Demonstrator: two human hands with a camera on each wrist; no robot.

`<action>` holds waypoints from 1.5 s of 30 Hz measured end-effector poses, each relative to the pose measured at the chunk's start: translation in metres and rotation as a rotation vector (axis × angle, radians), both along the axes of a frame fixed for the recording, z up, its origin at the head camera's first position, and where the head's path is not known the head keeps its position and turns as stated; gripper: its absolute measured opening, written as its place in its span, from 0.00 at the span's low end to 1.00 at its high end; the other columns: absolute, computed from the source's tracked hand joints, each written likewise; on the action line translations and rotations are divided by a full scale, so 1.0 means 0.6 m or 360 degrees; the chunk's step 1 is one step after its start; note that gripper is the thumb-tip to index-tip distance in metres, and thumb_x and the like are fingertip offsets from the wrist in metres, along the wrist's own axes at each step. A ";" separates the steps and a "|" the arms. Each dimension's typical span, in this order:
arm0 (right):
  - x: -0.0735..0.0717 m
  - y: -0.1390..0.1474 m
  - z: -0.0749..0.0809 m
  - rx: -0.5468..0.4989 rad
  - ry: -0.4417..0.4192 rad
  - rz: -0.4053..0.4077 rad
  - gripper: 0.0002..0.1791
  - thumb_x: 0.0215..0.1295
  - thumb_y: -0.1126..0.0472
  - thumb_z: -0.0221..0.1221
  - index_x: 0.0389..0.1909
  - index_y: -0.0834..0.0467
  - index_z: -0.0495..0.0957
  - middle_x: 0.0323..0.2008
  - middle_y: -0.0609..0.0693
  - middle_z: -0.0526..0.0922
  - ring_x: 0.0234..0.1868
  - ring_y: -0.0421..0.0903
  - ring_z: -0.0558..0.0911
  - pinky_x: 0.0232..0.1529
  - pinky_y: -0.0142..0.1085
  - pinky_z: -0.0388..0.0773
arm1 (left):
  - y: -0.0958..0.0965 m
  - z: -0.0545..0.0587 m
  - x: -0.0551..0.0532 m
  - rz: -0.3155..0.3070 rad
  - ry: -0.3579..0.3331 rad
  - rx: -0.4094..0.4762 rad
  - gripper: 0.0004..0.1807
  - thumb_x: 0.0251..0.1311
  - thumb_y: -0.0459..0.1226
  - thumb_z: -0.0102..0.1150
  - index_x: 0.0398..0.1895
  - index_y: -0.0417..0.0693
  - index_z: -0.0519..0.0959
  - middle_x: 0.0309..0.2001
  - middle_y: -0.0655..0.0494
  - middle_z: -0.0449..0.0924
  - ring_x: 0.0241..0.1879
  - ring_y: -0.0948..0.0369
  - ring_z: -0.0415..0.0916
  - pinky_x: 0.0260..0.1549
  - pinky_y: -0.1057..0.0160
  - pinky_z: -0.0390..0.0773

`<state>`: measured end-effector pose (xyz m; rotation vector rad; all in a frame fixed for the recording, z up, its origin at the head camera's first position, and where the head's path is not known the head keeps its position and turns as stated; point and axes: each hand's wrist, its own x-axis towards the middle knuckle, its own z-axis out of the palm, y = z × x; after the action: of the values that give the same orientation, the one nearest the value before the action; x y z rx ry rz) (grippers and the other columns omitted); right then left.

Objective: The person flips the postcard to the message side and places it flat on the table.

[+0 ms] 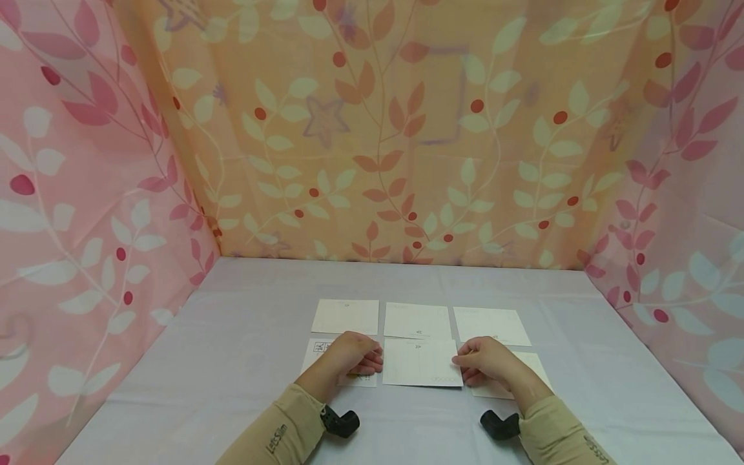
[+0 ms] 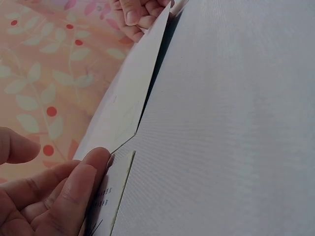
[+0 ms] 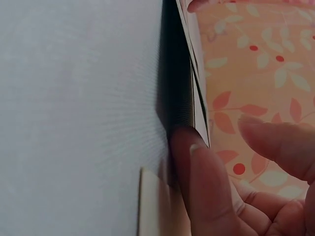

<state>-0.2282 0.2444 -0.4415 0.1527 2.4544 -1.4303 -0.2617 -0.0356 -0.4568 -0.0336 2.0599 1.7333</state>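
A pale card with small print lies at the middle of the front row, between both hands. My left hand has its fingertips at the card's left edge and covers part of a printed card. In the left wrist view its thumb stands apart from the fingers. My right hand touches the card's right edge, over another cream card. In the right wrist view, fingers meet the edge from below, the thumb apart; a dark shadow lies under the tilted card.
Behind the front row lie three more pale cards: back left, back middle and back right. All are on a white-clothed table. Leaf-patterned curtains enclose the back and sides.
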 end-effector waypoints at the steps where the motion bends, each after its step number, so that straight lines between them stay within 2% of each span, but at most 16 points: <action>1: 0.000 0.000 0.000 0.0007 -0.0001 0.0001 0.10 0.55 0.61 0.62 0.30 0.64 0.75 0.21 0.53 0.78 0.21 0.44 0.78 0.23 0.34 0.78 | 0.000 0.000 0.000 0.0000 0.0002 -0.0001 0.11 0.59 0.36 0.53 0.34 0.35 0.79 0.28 0.46 0.82 0.24 0.59 0.81 0.23 0.68 0.79; 25: 0.003 0.003 0.012 0.0011 0.0012 0.0056 0.11 0.56 0.61 0.61 0.29 0.66 0.75 0.22 0.53 0.80 0.23 0.45 0.80 0.25 0.35 0.79 | -0.002 0.001 -0.001 -0.0002 0.0017 -0.0014 0.11 0.59 0.35 0.52 0.34 0.35 0.78 0.27 0.46 0.82 0.25 0.58 0.81 0.23 0.68 0.79; 33: -0.005 -0.001 0.018 0.0045 0.0056 -0.0004 0.08 0.56 0.63 0.62 0.29 0.64 0.75 0.22 0.53 0.81 0.22 0.45 0.79 0.23 0.36 0.78 | -0.008 0.005 -0.001 -0.0034 0.0030 -0.0015 0.11 0.59 0.35 0.52 0.35 0.34 0.78 0.28 0.46 0.82 0.25 0.58 0.81 0.22 0.68 0.79; 45: -0.023 -0.025 0.020 -0.0043 0.0164 -0.0022 0.07 0.57 0.65 0.60 0.31 0.66 0.76 0.26 0.54 0.81 0.25 0.46 0.81 0.28 0.38 0.80 | -0.027 0.006 -0.007 -0.0046 0.0101 -0.0040 0.12 0.60 0.36 0.51 0.38 0.34 0.78 0.29 0.47 0.81 0.25 0.61 0.79 0.25 0.67 0.80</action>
<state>-0.2421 0.2294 -0.4294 0.0928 2.5188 -1.5122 -0.2657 -0.0518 -0.4534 0.0442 2.1167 1.7119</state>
